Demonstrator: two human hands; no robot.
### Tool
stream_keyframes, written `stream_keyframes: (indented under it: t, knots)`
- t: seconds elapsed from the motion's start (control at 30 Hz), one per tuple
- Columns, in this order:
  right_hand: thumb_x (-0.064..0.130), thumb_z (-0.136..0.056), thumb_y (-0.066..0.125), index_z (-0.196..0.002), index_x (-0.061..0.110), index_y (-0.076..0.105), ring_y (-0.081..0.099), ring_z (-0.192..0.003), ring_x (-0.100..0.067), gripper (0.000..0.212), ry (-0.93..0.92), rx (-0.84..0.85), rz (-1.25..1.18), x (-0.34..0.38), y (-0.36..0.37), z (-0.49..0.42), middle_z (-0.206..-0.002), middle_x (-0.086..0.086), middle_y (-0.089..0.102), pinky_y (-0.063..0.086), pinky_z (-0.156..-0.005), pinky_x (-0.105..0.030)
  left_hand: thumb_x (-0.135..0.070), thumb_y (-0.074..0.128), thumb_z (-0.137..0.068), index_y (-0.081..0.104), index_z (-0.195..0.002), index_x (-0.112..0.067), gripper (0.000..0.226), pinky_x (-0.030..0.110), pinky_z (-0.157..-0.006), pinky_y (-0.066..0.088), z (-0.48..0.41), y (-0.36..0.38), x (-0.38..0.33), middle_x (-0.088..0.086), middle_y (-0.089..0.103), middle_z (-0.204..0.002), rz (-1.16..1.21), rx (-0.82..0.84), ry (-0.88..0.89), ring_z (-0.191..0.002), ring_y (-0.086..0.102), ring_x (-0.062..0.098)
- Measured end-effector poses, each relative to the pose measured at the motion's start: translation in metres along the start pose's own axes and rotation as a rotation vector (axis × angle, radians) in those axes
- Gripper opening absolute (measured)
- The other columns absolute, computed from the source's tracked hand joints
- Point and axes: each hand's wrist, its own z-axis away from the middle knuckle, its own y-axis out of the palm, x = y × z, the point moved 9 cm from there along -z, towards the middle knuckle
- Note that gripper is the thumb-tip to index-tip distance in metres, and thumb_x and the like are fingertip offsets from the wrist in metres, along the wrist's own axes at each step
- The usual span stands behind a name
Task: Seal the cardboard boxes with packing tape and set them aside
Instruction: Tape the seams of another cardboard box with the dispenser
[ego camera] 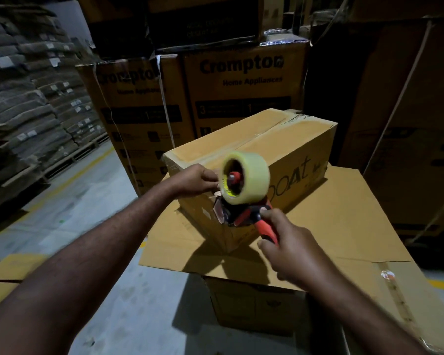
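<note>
A brown cardboard box (272, 149) with "boAt" printed on its side lies on a flat cardboard sheet (344, 226). Clear tape runs along its top seam. My right hand (287, 249) grips the red handle of a tape dispenser (244, 211), which carries a large roll of clear tape (251, 180) and sits at the box's near end. My left hand (198, 180) is at the near top edge of the box beside the roll, its fingers curled and pinching at the tape end there.
The sheet rests on a lower carton (254, 308). Tall Crompton cartons (241, 93) stand stacked behind, and more large cartons (408, 124) at the right. Stacked sacks on pallets (31, 111) fill the left. A box corner (8, 275) sits low left on the concrete floor (108, 226).
</note>
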Motion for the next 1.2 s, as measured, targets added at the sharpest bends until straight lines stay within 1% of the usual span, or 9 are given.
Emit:
stream_keyframes:
  t: [0.13, 0.2, 0.23, 0.3, 0.43, 0.63, 0.83, 1.07, 1.2]
  knots:
    - [0.035, -0.096, 0.060, -0.144, 0.047, 0.028, 0.059, -0.085, -0.008, 0.060, 0.015, 0.044, 0.008, -0.004, -0.008, 0.004, -0.127, 0.000, 0.056, 0.051, -0.060, -0.019, -0.028, 0.063, -0.099, 0.078, -0.105, -0.020, 0.018, 0.027, -0.080, 0.048, 0.000, 0.001, -0.011, -0.008, 0.074, -0.093, -0.148, 0.050, 0.013, -0.087, 0.066, 0.007]
    - [0.034, -0.096, 0.060, -0.145, 0.047, 0.028, 0.058, -0.086, -0.008, 0.060, 0.011, 0.038, 0.008, -0.002, -0.011, 0.002, -0.126, 0.000, 0.056, 0.050, -0.060, -0.018, -0.031, 0.061, -0.100, 0.075, -0.116, -0.023, 0.023, 0.036, -0.104, 0.045, 0.002, 0.006, -0.009, -0.004, 0.070, -0.123, -0.176, 0.122, -0.016, -0.119, 0.059, 0.011]
    - [0.034, -0.096, 0.060, -0.145, 0.046, 0.028, 0.056, -0.087, -0.007, 0.060, 0.012, 0.030, 0.029, 0.000, -0.015, 0.003, -0.125, 0.001, 0.056, 0.048, -0.062, -0.017, -0.031, 0.060, -0.100, 0.073, -0.123, -0.024, 0.027, 0.039, -0.116, 0.034, 0.004, 0.009, -0.010, -0.003, 0.061, -0.139, -0.179, 0.152, -0.019, -0.137, 0.045, 0.011]
    - [0.033, -0.097, 0.058, -0.146, 0.046, 0.027, 0.049, -0.084, -0.003, 0.059, 0.017, 0.019, 0.082, 0.002, -0.025, 0.004, -0.115, 0.004, 0.055, 0.042, -0.063, -0.017, -0.034, 0.058, -0.101, 0.063, -0.137, -0.023, 0.038, 0.041, -0.124, 0.018, 0.009, 0.013, -0.015, -0.003, 0.041, -0.158, -0.193, 0.171, 0.005, -0.151, 0.021, 0.012]
    - [0.031, -0.098, 0.056, -0.147, 0.045, 0.024, 0.044, -0.080, -0.003, 0.061, 0.034, -0.022, 0.166, 0.007, -0.051, 0.008, -0.109, 0.007, 0.050, 0.041, -0.065, -0.020, -0.052, 0.051, -0.100, 0.035, -0.155, -0.026, 0.063, 0.045, -0.126, 0.011, 0.015, 0.023, -0.026, -0.010, 0.024, -0.164, -0.417, 0.090, 0.018, -0.154, 0.017, 0.013]
    - [0.032, -0.097, 0.059, -0.149, 0.044, 0.024, 0.047, -0.092, -0.010, 0.064, 0.006, -0.100, 0.128, 0.023, -0.075, 0.005, -0.128, -0.001, 0.056, 0.048, -0.077, -0.026, -0.048, 0.040, -0.105, 0.025, -0.158, -0.016, 0.063, 0.056, -0.125, 0.007, 0.018, 0.044, -0.034, 0.007, 0.022, -0.167, -0.781, -0.072, 0.026, -0.153, 0.021, 0.026]
    - [0.033, -0.096, 0.060, -0.148, 0.045, 0.024, 0.049, -0.094, -0.009, 0.064, -0.057, -0.103, 0.073, 0.040, -0.067, 0.004, -0.129, 0.000, 0.055, 0.050, -0.078, -0.025, -0.031, 0.052, -0.103, 0.018, -0.160, -0.015, 0.068, 0.048, -0.126, 0.011, 0.029, 0.032, -0.024, 0.007, 0.014, -0.168, -0.848, 0.054, 0.117, -0.154, 0.017, 0.025]
    - [0.033, -0.096, 0.060, -0.147, 0.045, 0.026, 0.050, -0.085, -0.002, 0.062, -0.092, -0.067, 0.038, 0.049, -0.051, -0.006, -0.118, 0.005, 0.054, 0.044, -0.062, -0.015, -0.020, 0.055, -0.102, 0.027, -0.158, -0.017, 0.063, 0.048, -0.127, 0.007, 0.056, -0.010, 0.024, 0.001, 0.019, -0.167, -0.711, 0.097, 0.045, -0.153, 0.021, 0.017]
    - [0.033, -0.096, 0.060, -0.148, 0.045, 0.027, 0.053, -0.083, -0.001, 0.062, -0.095, -0.066, 0.021, 0.050, -0.048, -0.012, -0.119, 0.004, 0.054, 0.045, -0.060, -0.014, -0.015, 0.058, -0.100, 0.039, -0.154, -0.019, 0.057, 0.045, -0.125, 0.018, 0.066, -0.025, 0.041, -0.001, 0.025, -0.166, -0.673, 0.115, 0.005, -0.152, 0.026, 0.017]
